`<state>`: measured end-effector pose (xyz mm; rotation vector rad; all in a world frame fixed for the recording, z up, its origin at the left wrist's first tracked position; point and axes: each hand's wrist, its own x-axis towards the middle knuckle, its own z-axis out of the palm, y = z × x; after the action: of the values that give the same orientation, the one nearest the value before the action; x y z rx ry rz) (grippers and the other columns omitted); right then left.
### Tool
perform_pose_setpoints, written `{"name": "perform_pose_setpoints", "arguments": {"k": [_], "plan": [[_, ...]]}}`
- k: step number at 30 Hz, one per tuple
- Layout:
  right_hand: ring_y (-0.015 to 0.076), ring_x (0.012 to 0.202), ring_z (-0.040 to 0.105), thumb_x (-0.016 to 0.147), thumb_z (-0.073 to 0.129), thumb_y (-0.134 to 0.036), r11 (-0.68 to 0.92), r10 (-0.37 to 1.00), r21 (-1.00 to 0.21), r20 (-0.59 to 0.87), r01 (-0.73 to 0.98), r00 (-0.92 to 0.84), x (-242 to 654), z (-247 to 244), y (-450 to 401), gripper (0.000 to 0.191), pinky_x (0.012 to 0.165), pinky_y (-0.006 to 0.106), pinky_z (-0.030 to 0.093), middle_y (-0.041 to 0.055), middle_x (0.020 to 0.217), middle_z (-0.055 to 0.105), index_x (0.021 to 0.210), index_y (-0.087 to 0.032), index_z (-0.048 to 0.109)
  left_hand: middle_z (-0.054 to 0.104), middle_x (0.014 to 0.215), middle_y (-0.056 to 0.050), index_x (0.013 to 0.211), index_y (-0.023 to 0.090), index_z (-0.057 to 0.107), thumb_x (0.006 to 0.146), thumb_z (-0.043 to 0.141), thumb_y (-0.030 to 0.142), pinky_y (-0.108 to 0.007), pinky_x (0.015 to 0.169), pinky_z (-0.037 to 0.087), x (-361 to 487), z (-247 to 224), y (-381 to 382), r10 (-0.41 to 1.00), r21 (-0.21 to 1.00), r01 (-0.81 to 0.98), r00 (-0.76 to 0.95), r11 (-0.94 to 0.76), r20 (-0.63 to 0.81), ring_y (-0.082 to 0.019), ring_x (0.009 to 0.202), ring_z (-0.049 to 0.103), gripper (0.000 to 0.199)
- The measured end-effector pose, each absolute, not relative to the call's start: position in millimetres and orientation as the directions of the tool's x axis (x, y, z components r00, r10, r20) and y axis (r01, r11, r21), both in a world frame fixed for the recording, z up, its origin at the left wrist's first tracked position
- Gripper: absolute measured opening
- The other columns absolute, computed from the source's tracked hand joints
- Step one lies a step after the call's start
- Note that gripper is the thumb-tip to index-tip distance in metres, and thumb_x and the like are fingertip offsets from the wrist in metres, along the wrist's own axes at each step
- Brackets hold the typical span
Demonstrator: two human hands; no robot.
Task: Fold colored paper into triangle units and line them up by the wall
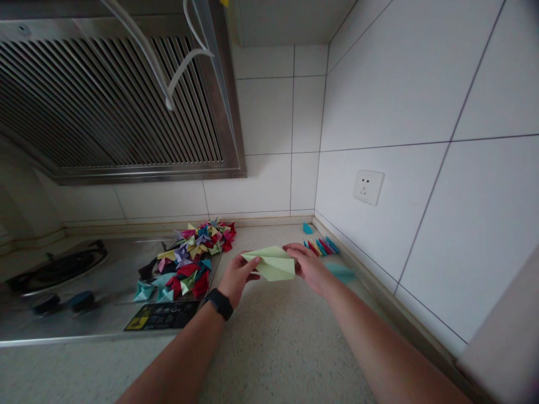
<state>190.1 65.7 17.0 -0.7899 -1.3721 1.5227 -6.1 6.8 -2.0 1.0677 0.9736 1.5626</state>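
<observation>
Spanning both hands, a pale green folded paper (275, 268) is held over the speckled counter (273, 342), between the stove (112, 264) and the right-hand tiled wall (404, 112). Creases and a flap are shown across its upper face. Whether the counter is touched by it can't be told.

Left hand (239, 275): paper's left end is pinched, thumb laid on top, fingers tucked under. A dark watch (221, 303) is worn on that wrist.

Right hand (309, 266): paper's right edge is met by bent fingers, with the upper right corner touched by the fingertips. Thumb is partly hidden, so whether finger and thumb are pressed together there can't be told.

Left of the hands, a heap of folded paper pieces (191, 252) is spread over the stove's right part and onto the counter behind; red, yellow, purple, pink, green and teal are seen. A black label (162, 316) is placed at the stove's front, right of two knobs (82, 301).

Beyond the right hand, a row of small multicoloured folded papers (322, 247) is lined up near the wall, with one blue piece (307, 228) set behind. Teal paper (341, 272) is partly covered by the right forearm.
</observation>
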Motion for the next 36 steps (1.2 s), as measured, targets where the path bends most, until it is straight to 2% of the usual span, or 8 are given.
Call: {"name": "perform_pose_setpoints", "arguments": {"k": [5, 12, 16, 26, 31, 34, 36], "plan": [[0.0153, 0.076, 0.062, 0.076, 0.063, -0.042, 0.165, 0.908, -0.944, 0.259, -0.287, -0.330, 189.0, 19.7, 62.5, 0.029, 0.069, 0.030, 0.049, 0.0014, 0.102, 0.062, 0.100, -0.026, 0.060, 0.064, 0.090, -0.007, 0.097, 0.012, 0.062, 0.067, 0.074, 0.041, -0.019, 0.050, 0.047, -11.6, -2.1, 10.2, 0.954, 0.937, -0.260, -0.250, -0.232, 0.167, -0.012, 0.067, 0.060, 0.044], [0.0179, 0.080, 0.064, 0.078, 0.061, -0.042, 0.276, 0.884, -0.940, 0.331, -0.202, -0.330, 189.6, 19.2, 61.1, 0.031, 0.071, 0.032, 0.051, 0.0038, 0.102, 0.063, 0.104, -0.025, 0.061, 0.063, 0.088, -0.006, 0.101, 0.014, 0.059, 0.069, 0.073, 0.040, -0.017, 0.049, 0.046, -11.8, -0.8, 9.7, 0.939, 0.934, -0.252, -0.297, -0.255, 0.177, -0.011, 0.066, 0.060, 0.043], [0.0199, 0.090, 0.062, 0.079, 0.060, -0.043, 0.377, 0.857, -0.909, 0.416, -0.180, -0.306, 189.7, 19.5, 63.3, 0.031, 0.075, 0.032, 0.051, 0.0057, 0.106, 0.064, 0.103, -0.024, 0.064, 0.063, 0.088, -0.006, 0.102, 0.014, 0.059, 0.069, 0.073, 0.039, -0.018, 0.048, 0.046, -12.2, -2.8, 11.6, 0.939, 0.945, -0.212, -0.291, -0.250, 0.183, -0.011, 0.067, 0.059, 0.044], [0.0169, 0.077, 0.060, 0.080, 0.059, -0.042, 0.533, 0.811, -0.843, 0.483, 0.075, -0.330, 193.0, 14.2, 71.6, 0.028, 0.069, 0.028, 0.045, 0.0042, 0.085, 0.068, 0.094, -0.019, 0.066, 0.065, 0.087, -0.007, 0.116, 0.018, 0.051, 0.067, 0.074, 0.039, -0.022, 0.051, 0.049, -5.2, -1.6, 6.9, 0.963, 0.959, -0.171, -0.191, -0.224, 0.191, -0.015, 0.067, 0.063, 0.058], [0.0167, 0.072, 0.057, 0.082, 0.055, -0.043, 0.595, 0.795, -0.778, 0.529, 0.204, -0.297, 222.9, 40.1, 78.1, 0.027, 0.066, 0.027, 0.042, 0.0030, 0.079, 0.065, 0.089, -0.019, 0.065, 0.064, 0.109, -0.015, 0.123, 0.020, 0.044, 0.072, 0.069, 0.043, -0.023, 0.055, 0.049, -3.3, 4.8, 0.2, 0.980, 0.964, -0.185, -0.089, -0.189, 0.175, -0.019, 0.081, 0.066, 0.062], [0.0176, 0.070, 0.055, 0.082, 0.052, -0.043, 0.595, 0.804, -0.742, 0.545, 0.309, -0.238, 255.0, 57.0, 83.1, 0.029, 0.063, 0.028, 0.042, 0.0031, 0.077, 0.063, 0.093, -0.019, 0.062, 0.064, 0.110, -0.017, 0.125, 0.018, 0.044, 0.073, 0.066, 0.045, -0.022, 0.052, 0.047, -3.3, 3.9, 0.3, 0.986, 0.977, -0.137, -0.055, -0.163, 0.156, -0.018, 0.076, 0.066, 0.063], [0.0182, 0.070, 0.055, 0.080, 0.050, -0.043, 0.576, 0.811, -0.711, 0.558, 0.404, -0.175, 275.7, 62.4, 88.8, 0.028, 0.063, 0.027, 0.041, 0.0030, 0.074, 0.062, 0.088, -0.018, 0.061, 0.065, 0.107, -0.017, 0.123, 0.018, 0.047, 0.074, 0.064, 0.048, -0.020, 0.047, 0.044, -2.7, 1.3, 1.5, 0.987, 0.983, -0.095, -0.032, -0.158, 0.156, -0.016, 0.068, 0.065, 0.060]]}}
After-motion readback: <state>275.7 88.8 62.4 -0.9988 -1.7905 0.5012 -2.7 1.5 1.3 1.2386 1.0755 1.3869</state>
